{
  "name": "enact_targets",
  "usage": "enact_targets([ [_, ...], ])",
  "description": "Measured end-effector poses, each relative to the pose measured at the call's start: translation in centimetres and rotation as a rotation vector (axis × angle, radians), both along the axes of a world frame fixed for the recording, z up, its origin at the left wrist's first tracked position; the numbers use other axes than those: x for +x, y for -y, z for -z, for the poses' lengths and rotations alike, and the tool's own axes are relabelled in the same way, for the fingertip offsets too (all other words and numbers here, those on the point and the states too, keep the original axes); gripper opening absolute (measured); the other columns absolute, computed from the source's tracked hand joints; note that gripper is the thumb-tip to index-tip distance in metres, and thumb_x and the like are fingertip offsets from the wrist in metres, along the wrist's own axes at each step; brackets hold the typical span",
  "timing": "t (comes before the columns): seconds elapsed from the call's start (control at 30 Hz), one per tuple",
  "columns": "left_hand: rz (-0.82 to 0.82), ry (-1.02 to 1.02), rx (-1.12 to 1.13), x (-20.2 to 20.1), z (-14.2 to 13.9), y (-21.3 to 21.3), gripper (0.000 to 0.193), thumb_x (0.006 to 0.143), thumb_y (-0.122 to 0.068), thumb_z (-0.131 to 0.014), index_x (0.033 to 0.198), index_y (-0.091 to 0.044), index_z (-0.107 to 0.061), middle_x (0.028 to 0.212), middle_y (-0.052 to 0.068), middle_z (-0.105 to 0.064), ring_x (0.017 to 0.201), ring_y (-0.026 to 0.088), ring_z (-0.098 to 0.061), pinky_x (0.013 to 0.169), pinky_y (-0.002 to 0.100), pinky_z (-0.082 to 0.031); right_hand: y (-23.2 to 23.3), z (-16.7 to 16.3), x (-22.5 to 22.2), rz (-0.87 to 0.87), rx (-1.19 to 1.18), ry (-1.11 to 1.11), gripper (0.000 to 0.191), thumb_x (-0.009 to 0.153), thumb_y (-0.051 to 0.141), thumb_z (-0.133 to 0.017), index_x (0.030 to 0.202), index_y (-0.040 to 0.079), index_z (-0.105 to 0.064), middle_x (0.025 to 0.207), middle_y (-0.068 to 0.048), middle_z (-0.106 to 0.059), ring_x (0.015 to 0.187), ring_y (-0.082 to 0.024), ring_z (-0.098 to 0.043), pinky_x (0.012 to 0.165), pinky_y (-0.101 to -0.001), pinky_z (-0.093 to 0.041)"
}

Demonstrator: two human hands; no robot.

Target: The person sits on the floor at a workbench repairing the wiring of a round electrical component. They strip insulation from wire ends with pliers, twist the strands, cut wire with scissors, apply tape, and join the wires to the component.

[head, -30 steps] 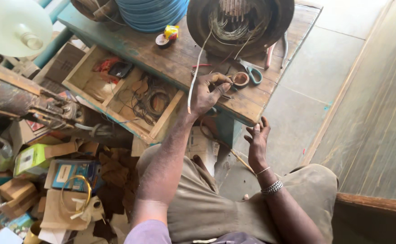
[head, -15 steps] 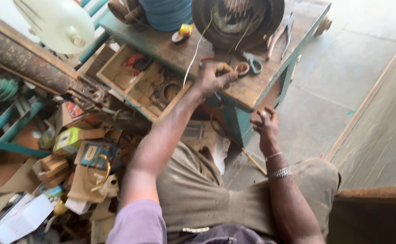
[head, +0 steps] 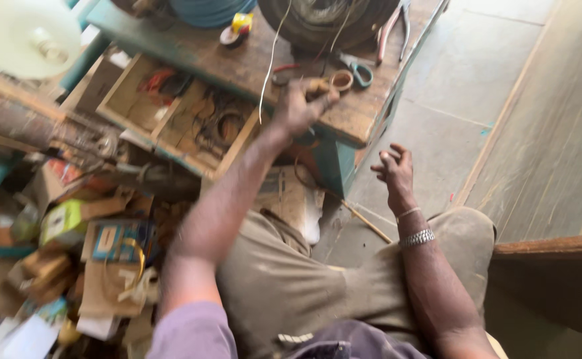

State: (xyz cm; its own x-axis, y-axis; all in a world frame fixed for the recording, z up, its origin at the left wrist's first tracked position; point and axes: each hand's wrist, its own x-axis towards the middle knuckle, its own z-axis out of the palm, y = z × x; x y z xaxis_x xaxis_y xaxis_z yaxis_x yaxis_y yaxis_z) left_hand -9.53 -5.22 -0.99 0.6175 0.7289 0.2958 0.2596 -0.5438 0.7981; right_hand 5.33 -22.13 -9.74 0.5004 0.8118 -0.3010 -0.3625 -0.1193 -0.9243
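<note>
Reaching out over the bench (head: 237, 63), the left hand (head: 299, 106) has stayed on the same spot as half a sec ago, fingers clenched round a small brownish piece I can't make out, w/ a thin white wire (head: 269, 63) running up from just left of the grip. View has tipped: bench edge sits higher now, more floor showing. Right hand (head: 395, 169) has dropped lower, off the bench, hanging loose & half open by the knee, holding nothing I can see; bracelet (head: 417, 237) on that wrist.

Rel. to the left grip: tape ring (head: 341, 80) touching or just right of the fingertips, can't tell which. Scissors (head: 356, 68) w/ teal handles right beyond that ring. Pliers (head: 390, 26), red handles, further up-right. Dark round motor housing (head: 324, 20) straight above the grip, blue coil (head: 211, 10) up-left, small yellow-topped spool (head: 240, 23) beside it.

Open drawer (head: 178, 113) left of the grip, full of dark wire loops & red bits.

Packages, all well down-left of the grip on the floor: green & white box (head: 65, 223), blue-faced box (head: 115, 240) w/ pale label, plain brown cartons (head: 108, 292) under it, white papers (head: 25, 336) at the corner. All blurred. Pale round fan cover (head: 25, 36) far up-left.
</note>
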Motion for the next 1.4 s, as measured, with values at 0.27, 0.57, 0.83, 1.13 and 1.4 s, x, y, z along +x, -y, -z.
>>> enact_targets([
  [0.27,0.122,0.104,-0.146,-1.5,2.0,-1.6,0.022,0.093,-0.025,-0.080,0.103,-0.005,-0.078,0.087,0.004,-0.077,0.078,0.011,-0.069,0.068,0.029,-0.056,-1.3,2.5,-0.2,0.216,0.112,0.129,0.050,0.095,0.014,-0.061,0.141,0.009,-0.043,0.119,-0.008,-0.063,0.080,-0.014,-0.066,0.069,-0.0277,-0.053],
  [0.57,0.047,0.191,-0.153,-2.6,0.3,-2.3,0.022,0.093,-0.025,-0.078,0.105,-0.006,-0.078,0.093,0.007,-0.081,0.085,0.013,-0.077,0.076,0.030,-0.065,-1.3,-1.8,0.8,0.316,0.627,1.128,0.044,0.100,0.017,-0.079,0.134,0.006,-0.053,0.118,-0.008,-0.053,0.099,-0.017,-0.054,0.089,-0.0309,-0.049],
  [0.83,0.022,0.206,0.040,-3.4,-1.1,-2.0,0.016,0.095,-0.018,-0.076,0.101,-0.004,-0.078,0.088,0.010,-0.079,0.081,0.019,-0.077,0.075,0.035,-0.061,-7.2,-10.0,1.5,0.075,0.718,1.903,0.034,0.096,0.031,-0.089,0.119,0.012,-0.074,0.116,-0.005,-0.067,0.108,-0.028,-0.058,0.097,-0.0430,-0.043],
  [1.13,0.042,0.216,0.000,-2.7,-0.4,-2.1,0.009,0.094,-0.014,-0.074,0.097,-0.005,-0.075,0.084,0.008,-0.077,0.075,0.019,-0.076,0.071,0.037,-0.060,-10.2,-11.1,2.6,-0.210,0.870,1.985,0.013,0.103,0.007,-0.078,0.115,0.011,-0.078,0.106,-0.002,-0.073,0.094,-0.020,-0.065,0.082,-0.0350,-0.051],
  [1.4,0.012,0.255,0.263,-2.4,-0.6,-1.5,0.008,0.085,-0.004,-0.075,0.092,-0.005,-0.071,0.084,0.012,-0.070,0.079,0.026,-0.071,0.073,0.040,-0.054,-9.8,-7.1,1.3,-0.483,0.346,0.508,0.026,0.107,0.021,-0.059,0.092,0.003,-0.067,0.077,0.000,-0.054,0.069,-0.011,-0.048,0.062,-0.0272,-0.038],
])
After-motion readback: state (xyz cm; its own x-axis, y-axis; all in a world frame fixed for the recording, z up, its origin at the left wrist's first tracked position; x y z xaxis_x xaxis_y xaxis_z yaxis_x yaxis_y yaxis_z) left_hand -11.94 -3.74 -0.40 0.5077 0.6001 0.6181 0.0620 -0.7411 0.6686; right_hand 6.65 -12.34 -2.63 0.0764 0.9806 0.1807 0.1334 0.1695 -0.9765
